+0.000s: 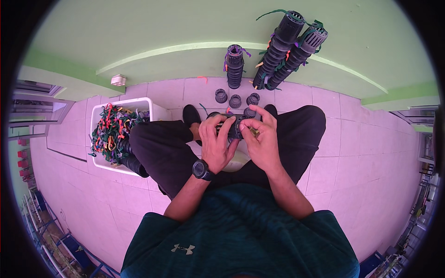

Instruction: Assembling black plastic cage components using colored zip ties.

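Above my lap, a black slotted plastic net pot [235, 131] is gripped between both hands. My left hand [218, 146] closes round its left side, with a black watch [201, 170] on that wrist. My right hand [261, 143] pinches at the pot's right side with thumb and fingers; whether a strip is in that pinch I cannot tell. Just beyond my hands, several loose net pots stand on the tiles, among them a left one [221, 96], a middle one [235, 101] and a right one [253, 98]. Part of what I hold is hidden by my fingers.
Against the green wall lean two tall stacks of net pots, a left stack [276, 53] and a right stack [300, 55], threaded with coloured strips. A shorter stack [235, 69] stands beside them. At my left, a white crate [98, 155] holds pots and many coloured fabric strips [113, 134].
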`<state>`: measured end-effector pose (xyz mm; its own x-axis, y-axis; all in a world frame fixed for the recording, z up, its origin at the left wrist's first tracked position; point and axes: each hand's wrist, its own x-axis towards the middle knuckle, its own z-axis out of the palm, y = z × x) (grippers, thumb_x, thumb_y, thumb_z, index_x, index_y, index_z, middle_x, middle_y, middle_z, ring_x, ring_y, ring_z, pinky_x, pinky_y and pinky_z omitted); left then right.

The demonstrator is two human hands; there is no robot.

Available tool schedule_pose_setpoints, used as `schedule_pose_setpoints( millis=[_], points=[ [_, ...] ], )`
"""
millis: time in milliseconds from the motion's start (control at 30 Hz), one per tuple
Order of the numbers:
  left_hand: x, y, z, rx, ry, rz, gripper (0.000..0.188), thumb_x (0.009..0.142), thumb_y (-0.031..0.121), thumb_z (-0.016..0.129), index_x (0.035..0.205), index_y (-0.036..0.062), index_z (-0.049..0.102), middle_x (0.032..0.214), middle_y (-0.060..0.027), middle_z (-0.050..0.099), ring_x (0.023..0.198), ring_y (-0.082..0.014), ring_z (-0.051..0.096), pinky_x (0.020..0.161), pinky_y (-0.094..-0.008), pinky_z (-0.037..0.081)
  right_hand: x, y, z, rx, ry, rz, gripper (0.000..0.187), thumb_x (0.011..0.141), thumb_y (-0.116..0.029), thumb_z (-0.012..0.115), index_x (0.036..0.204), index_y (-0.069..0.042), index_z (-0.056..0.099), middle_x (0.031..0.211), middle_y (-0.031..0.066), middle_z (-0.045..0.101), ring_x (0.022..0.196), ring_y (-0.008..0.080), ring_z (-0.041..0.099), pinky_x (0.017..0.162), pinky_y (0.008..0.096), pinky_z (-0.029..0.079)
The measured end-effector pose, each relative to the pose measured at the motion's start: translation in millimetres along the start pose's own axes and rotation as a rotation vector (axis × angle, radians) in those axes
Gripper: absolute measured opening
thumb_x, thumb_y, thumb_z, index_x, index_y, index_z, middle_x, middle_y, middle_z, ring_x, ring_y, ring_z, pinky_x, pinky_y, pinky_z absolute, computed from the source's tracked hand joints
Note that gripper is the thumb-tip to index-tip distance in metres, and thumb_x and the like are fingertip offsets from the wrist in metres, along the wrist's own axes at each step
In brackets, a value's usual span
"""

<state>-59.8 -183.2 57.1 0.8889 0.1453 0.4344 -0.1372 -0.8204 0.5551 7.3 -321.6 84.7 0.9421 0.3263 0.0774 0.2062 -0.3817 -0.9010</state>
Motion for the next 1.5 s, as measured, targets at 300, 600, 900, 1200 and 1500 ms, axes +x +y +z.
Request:
schedule_pose_setpoints(
  millis=[300, 600, 900, 1200, 1500],
  points=[
    [-8, -12, 8, -0.038, 0.030, -0.002, 0.070, 0.067, 0.007, 0.080, 0.132, 0.0093, 0.055, 0.124, -0.0134, 0.049, 0.118, -0.0352, 0.046, 0.102, -0.0491, 0.034, -2, 5, 13, 0.866, -0.231, 0.510, 0.021, 0.100, -0.010, 0.055, 0.105, 0.007, 0.066, 0.121, 0.0048, 0.054, 0.107, 0.0091, 0.053, 0.095, 0.0245, 0.041],
    [4, -9, 4, -0.047, -0.044, -0.001, 0.068, 0.068, 0.005, 0.076, 0.134, 0.0089, 0.057, 0.130, -0.0138, 0.048, 0.119, -0.0371, 0.044, 0.103, -0.0476, 0.036, -15, 6, 34, 0.556, 0.043, 0.245, 0.022, 0.080, 0.001, 0.072, 0.100, 0.003, 0.066, 0.130, 0.0130, 0.050, 0.119, 0.0213, 0.051, 0.099, 0.0331, 0.044],
    [30, -7, -13, -0.298, 0.102, -0.098, 0.023, 0.076, 0.000, 0.078, 0.098, -0.0019, 0.071, 0.094, -0.0118, 0.069, 0.083, -0.0209, 0.064, 0.073, -0.0305, 0.051, -3, 9, 36, -0.047, 0.222, -0.171, 0.025, 0.077, -0.001, 0.070, 0.101, -0.002, 0.066, 0.140, 0.0206, 0.047, 0.126, 0.0398, 0.046, 0.103, 0.0473, 0.032],
    [37, -6, -4, -0.272, 0.249, -0.182, 0.014, 0.075, -0.001, 0.079, 0.087, -0.0028, 0.072, 0.084, -0.0097, 0.071, 0.074, -0.0172, 0.062, 0.063, -0.0286, 0.048, 8, 2, 46, -0.361, 0.302, -0.275, 0.025, 0.077, -0.009, 0.071, 0.102, -0.009, 0.069, 0.142, 0.0156, 0.048, 0.129, 0.0320, 0.044, 0.093, 0.0448, 0.023],
    [38, -41, 0, -0.987, 0.379, -0.694, 0.004, 0.091, 0.002, 0.061, 0.090, -0.0022, 0.061, 0.089, -0.0036, 0.065, 0.081, -0.0081, 0.060, 0.073, -0.0230, 0.048, 36, 15, 49, -0.279, 0.141, -0.300, 0.052, 0.076, -0.015, 0.077, 0.124, -0.008, 0.058, 0.137, 0.0139, 0.054, 0.120, 0.0275, 0.053, 0.094, 0.0429, 0.026]
  ],
)
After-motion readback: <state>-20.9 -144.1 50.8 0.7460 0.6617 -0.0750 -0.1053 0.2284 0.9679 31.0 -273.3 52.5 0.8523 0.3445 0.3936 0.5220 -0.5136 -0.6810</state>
